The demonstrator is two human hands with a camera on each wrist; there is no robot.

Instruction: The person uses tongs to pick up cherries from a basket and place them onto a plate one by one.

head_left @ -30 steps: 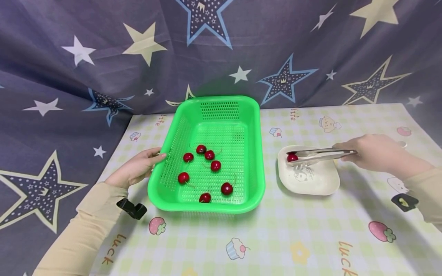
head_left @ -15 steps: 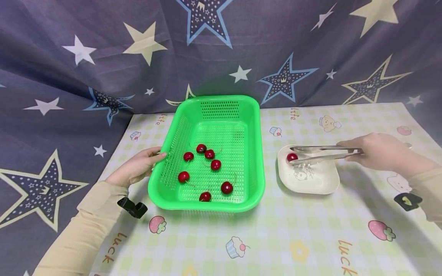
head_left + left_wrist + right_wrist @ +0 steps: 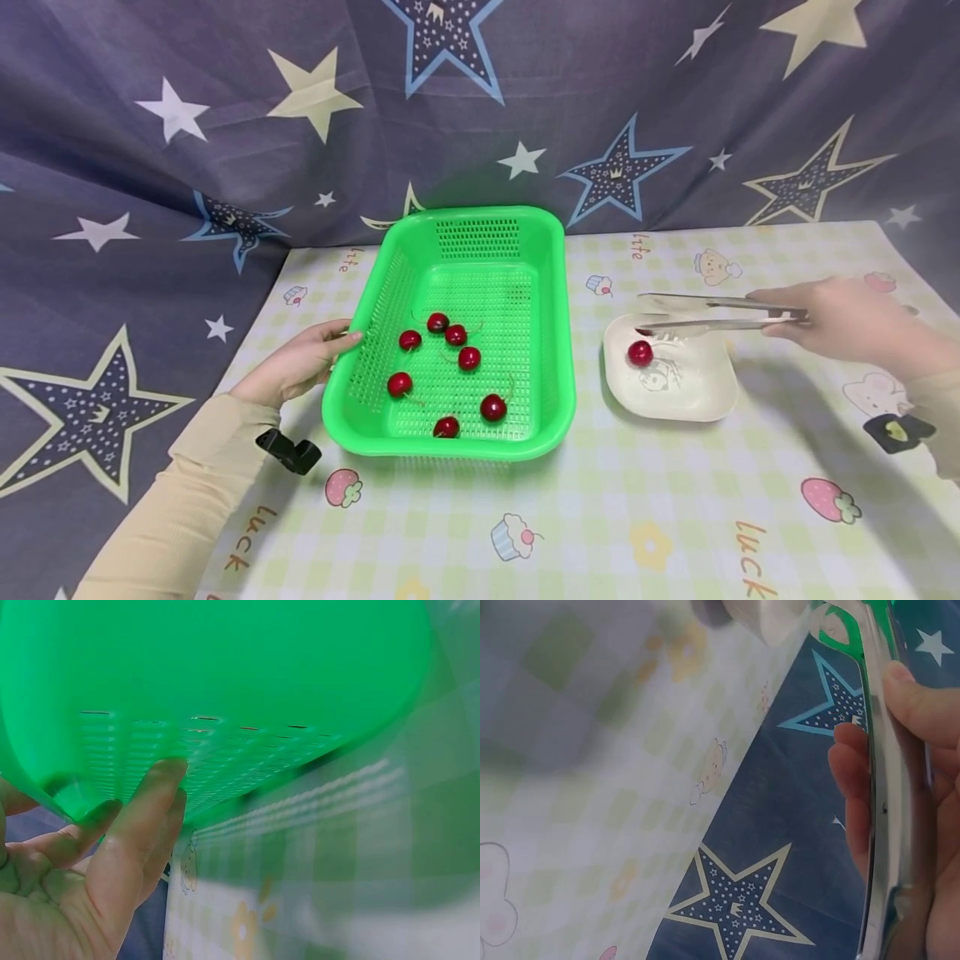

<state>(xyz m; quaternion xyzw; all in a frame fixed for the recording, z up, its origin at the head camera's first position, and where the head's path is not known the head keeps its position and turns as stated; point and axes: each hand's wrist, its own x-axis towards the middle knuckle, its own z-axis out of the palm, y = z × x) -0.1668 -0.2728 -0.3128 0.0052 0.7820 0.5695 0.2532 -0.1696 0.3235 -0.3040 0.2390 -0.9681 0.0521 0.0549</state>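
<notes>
My left hand (image 3: 307,354) holds the left rim of a green plastic basket (image 3: 450,450), thumb at the rim. In the left wrist view its fingers (image 3: 142,825) lie against the slotted outer wall. Several red cherries (image 3: 469,358) with stems are spread over the basket floor. On the right, my right hand (image 3: 840,325) grips metal tongs (image 3: 731,302), their arms spread apart over a white dish (image 3: 686,404). One cherry (image 3: 640,353) lies in the dish, just below the tong tips. In the right wrist view the thumb and fingers clasp the tongs from both sides.
A checkered tablecloth (image 3: 600,517) with printed cupcakes and strawberries covers the table. Behind it and along the left hangs a dark curtain (image 3: 465,158) with stars. A black wrist strap mount (image 3: 288,452) sits on the left sleeve, another on the right.
The tongs have opened around the cherry and lifted back to the right with my right hand. The cherry stays in the dish, slightly shifted. My left hand keeps its place.
</notes>
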